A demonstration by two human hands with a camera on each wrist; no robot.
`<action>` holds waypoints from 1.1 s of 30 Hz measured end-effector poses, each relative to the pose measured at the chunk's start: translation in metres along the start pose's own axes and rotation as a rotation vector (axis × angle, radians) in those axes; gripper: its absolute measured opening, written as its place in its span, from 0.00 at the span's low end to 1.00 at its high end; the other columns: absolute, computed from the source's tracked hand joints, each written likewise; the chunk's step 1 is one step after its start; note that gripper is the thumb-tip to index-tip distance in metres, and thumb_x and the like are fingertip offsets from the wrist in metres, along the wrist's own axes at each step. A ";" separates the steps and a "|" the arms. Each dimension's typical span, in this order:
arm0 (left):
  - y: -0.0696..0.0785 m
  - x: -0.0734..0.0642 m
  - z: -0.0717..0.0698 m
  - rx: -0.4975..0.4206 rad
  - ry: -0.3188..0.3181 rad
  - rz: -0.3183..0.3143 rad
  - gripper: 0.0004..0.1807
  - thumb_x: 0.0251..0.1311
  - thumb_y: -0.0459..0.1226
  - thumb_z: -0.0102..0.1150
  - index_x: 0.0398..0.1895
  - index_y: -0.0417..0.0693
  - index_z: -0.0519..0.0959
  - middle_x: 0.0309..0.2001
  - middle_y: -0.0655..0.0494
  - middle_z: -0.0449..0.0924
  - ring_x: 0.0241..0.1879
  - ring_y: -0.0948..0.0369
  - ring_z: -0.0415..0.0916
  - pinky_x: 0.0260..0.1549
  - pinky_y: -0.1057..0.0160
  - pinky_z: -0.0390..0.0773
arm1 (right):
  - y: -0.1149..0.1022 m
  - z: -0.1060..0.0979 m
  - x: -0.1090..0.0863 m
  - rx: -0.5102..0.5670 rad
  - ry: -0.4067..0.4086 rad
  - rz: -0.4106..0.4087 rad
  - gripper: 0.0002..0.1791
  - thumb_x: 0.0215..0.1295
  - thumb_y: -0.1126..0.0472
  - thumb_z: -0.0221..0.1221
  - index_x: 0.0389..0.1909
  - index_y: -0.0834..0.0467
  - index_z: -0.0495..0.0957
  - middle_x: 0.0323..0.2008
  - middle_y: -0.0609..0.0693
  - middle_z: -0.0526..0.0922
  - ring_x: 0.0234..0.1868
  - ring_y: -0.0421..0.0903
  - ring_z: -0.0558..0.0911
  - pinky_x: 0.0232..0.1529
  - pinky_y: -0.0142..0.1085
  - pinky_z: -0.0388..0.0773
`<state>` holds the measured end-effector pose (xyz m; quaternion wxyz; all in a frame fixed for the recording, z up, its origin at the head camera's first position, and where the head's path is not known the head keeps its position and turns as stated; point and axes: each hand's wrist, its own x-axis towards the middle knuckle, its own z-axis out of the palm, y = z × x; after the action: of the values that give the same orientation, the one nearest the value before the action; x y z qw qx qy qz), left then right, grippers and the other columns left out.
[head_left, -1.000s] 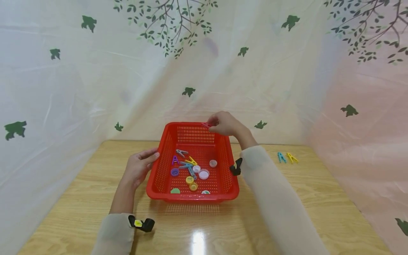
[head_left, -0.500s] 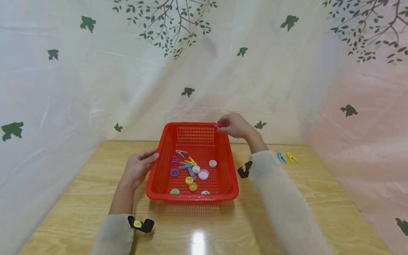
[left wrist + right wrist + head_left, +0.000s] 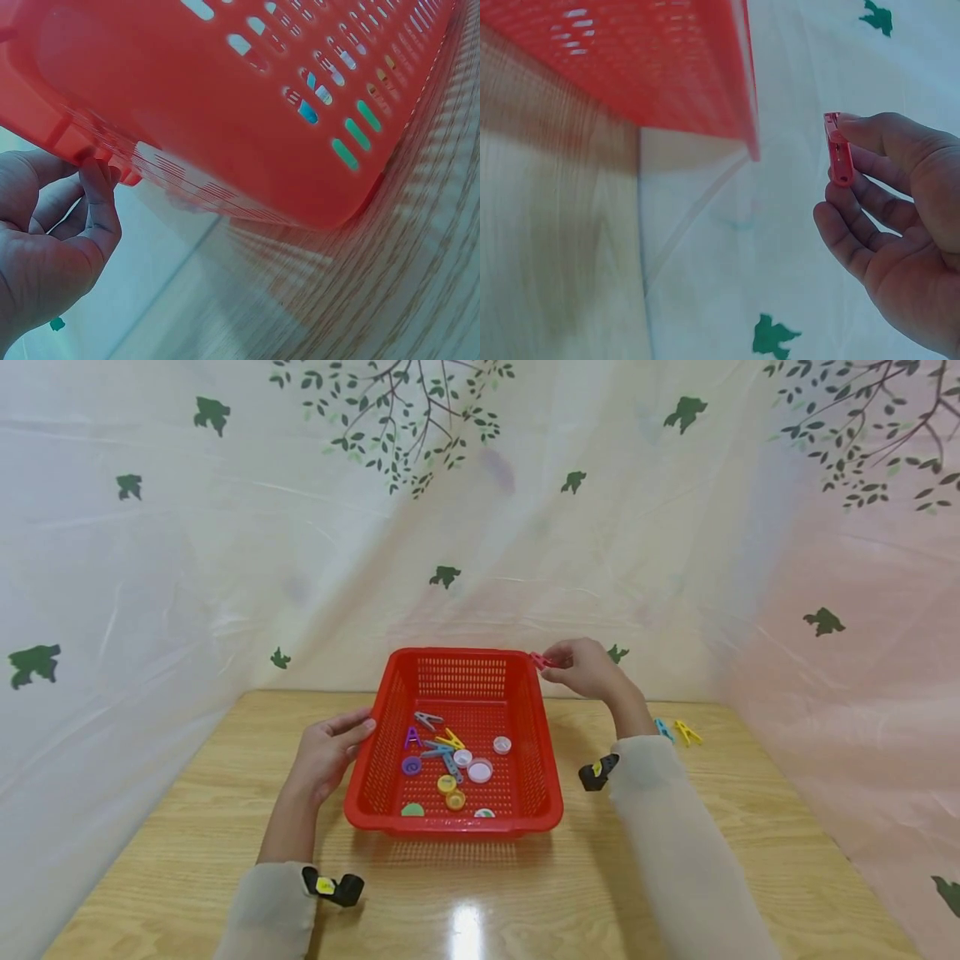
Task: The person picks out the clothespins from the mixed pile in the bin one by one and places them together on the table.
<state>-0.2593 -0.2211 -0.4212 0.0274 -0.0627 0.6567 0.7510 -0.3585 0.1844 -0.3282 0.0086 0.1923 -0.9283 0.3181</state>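
My left hand grips the left rim of a red plastic basket; in the left wrist view its fingertips curl at the basket's lip. My right hand pinches a pinkish-red clothespin between thumb and fingers, in the air just off the basket's far right corner. Inside the basket lie a grey clothespin, a purple clothespin, a yellow clothespin and blue-grey ones. Bottle caps lie among them, including a purple cap, a white cap and a yellow cap.
A blue clothespin and a yellow clothespin lie on the wooden table at the right, partly behind the right sleeve. A pale curtain with leaf prints hangs behind the table's back edge.
My right hand has moved rightward with the red clothespin, from over the basket's back rim to outside its far right corner. The left hand and basket have stayed put.
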 end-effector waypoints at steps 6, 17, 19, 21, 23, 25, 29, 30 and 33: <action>-0.001 -0.001 0.000 -0.006 0.000 0.004 0.30 0.65 0.42 0.69 0.69 0.44 0.75 0.65 0.48 0.77 0.56 0.58 0.81 0.53 0.64 0.82 | 0.017 -0.002 -0.010 0.018 0.002 0.020 0.17 0.71 0.60 0.64 0.55 0.65 0.82 0.47 0.59 0.85 0.46 0.55 0.82 0.49 0.48 0.84; 0.001 -0.002 0.001 -0.005 0.005 -0.009 0.31 0.65 0.43 0.69 0.70 0.46 0.75 0.66 0.47 0.76 0.57 0.57 0.80 0.53 0.63 0.82 | 0.044 -0.004 -0.021 0.024 0.019 0.066 0.19 0.72 0.59 0.64 0.57 0.66 0.80 0.50 0.62 0.85 0.51 0.58 0.83 0.53 0.53 0.81; 0.001 -0.002 0.001 0.000 0.003 -0.005 0.31 0.65 0.43 0.69 0.70 0.46 0.75 0.66 0.47 0.76 0.57 0.57 0.79 0.53 0.63 0.82 | 0.049 -0.004 -0.023 0.023 0.020 0.076 0.20 0.72 0.58 0.63 0.58 0.66 0.80 0.50 0.62 0.85 0.52 0.58 0.83 0.54 0.53 0.81; 0.001 -0.002 0.001 0.003 0.004 -0.004 0.30 0.66 0.43 0.68 0.70 0.46 0.75 0.66 0.47 0.76 0.57 0.57 0.79 0.53 0.63 0.82 | 0.053 -0.004 -0.025 0.016 0.020 0.092 0.20 0.72 0.58 0.63 0.58 0.66 0.80 0.50 0.62 0.85 0.52 0.58 0.82 0.53 0.53 0.81; 0.001 -0.003 0.000 0.003 0.002 -0.002 0.31 0.66 0.43 0.68 0.70 0.46 0.75 0.66 0.47 0.76 0.57 0.57 0.80 0.52 0.63 0.83 | 0.057 -0.003 -0.027 0.012 0.021 0.110 0.20 0.72 0.58 0.64 0.58 0.66 0.80 0.50 0.62 0.85 0.51 0.58 0.82 0.54 0.53 0.81; 0.001 -0.003 0.000 0.002 0.001 -0.002 0.31 0.65 0.44 0.69 0.70 0.46 0.75 0.66 0.47 0.76 0.56 0.57 0.80 0.52 0.63 0.83 | 0.062 -0.003 -0.030 0.007 0.020 0.126 0.21 0.72 0.58 0.64 0.58 0.66 0.79 0.50 0.63 0.85 0.52 0.58 0.82 0.54 0.53 0.81; 0.001 -0.003 0.000 0.001 0.001 -0.001 0.32 0.64 0.45 0.70 0.70 0.46 0.75 0.66 0.47 0.77 0.57 0.57 0.80 0.52 0.63 0.83 | 0.072 -0.003 -0.035 0.018 0.022 0.155 0.22 0.71 0.57 0.64 0.59 0.67 0.79 0.51 0.64 0.84 0.54 0.60 0.82 0.56 0.54 0.80; 0.001 -0.003 0.000 0.003 0.002 -0.002 0.32 0.64 0.45 0.70 0.70 0.46 0.75 0.66 0.47 0.76 0.57 0.57 0.80 0.52 0.63 0.83 | 0.075 -0.003 -0.037 0.019 0.024 0.162 0.22 0.71 0.57 0.64 0.59 0.67 0.79 0.52 0.64 0.84 0.55 0.61 0.81 0.56 0.54 0.80; 0.001 -0.002 0.000 0.001 0.002 -0.003 0.32 0.63 0.45 0.70 0.69 0.47 0.76 0.65 0.48 0.77 0.58 0.57 0.79 0.53 0.63 0.82 | 0.084 -0.002 -0.042 0.025 0.031 0.178 0.23 0.71 0.56 0.64 0.59 0.68 0.78 0.52 0.65 0.83 0.56 0.62 0.81 0.57 0.54 0.79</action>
<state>-0.2575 -0.2211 -0.4202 0.0279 -0.0645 0.6570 0.7506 -0.3505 0.2611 -0.3811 -0.0077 0.1041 -0.9375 0.3319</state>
